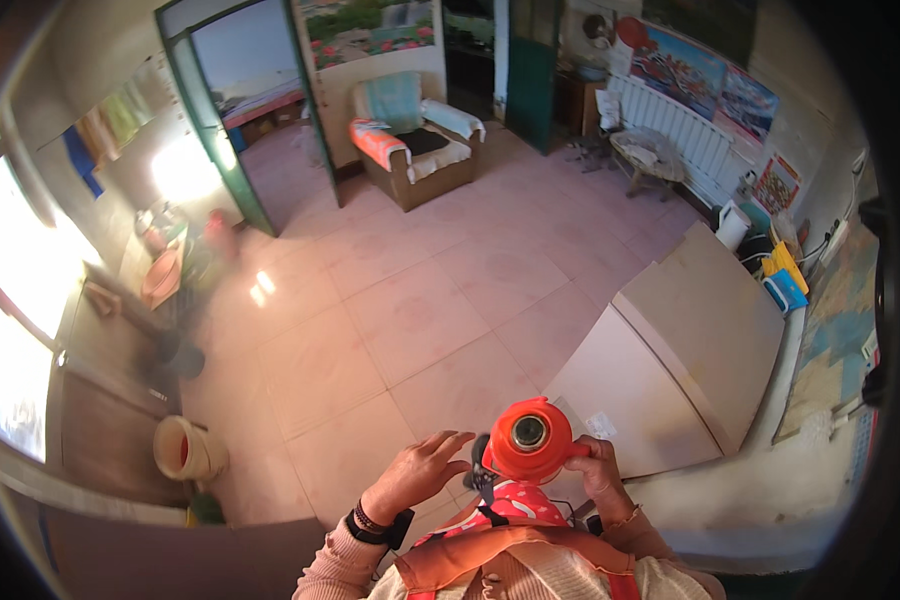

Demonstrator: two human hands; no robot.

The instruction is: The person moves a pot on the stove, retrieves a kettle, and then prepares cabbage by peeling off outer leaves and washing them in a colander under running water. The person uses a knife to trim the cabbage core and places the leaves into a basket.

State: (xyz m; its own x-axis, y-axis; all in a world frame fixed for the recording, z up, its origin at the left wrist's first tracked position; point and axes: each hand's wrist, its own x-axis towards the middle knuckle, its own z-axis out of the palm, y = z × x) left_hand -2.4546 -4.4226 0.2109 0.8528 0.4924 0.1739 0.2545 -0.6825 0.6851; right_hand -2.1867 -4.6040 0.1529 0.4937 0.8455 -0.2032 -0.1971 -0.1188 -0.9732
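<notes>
A red thermos flask (pixel 510 462) is in front of my body, seen from above with its dark round mouth uncovered. My right hand (pixel 598 468) is closed round the flask's handle on its right side. To the left of the flask, my left hand (pixel 422 470) is held with its fingers stretched out and apart, holding nothing. A small gap seems to lie between these fingers and the flask. Below it show a red patterned apron (pixel 525 500) and a dark shoe (pixel 480 462).
A white fridge-like cabinet (pixel 635 390) stands close on my right. On my left, a pale bucket (pixel 185 448) sits on the tiled floor (pixel 410 320). Further off are an armchair (pixel 415 140) with cloths, a radiator (pixel 685 130), a stool (pixel 645 160) and an open green door (pixel 215 120).
</notes>
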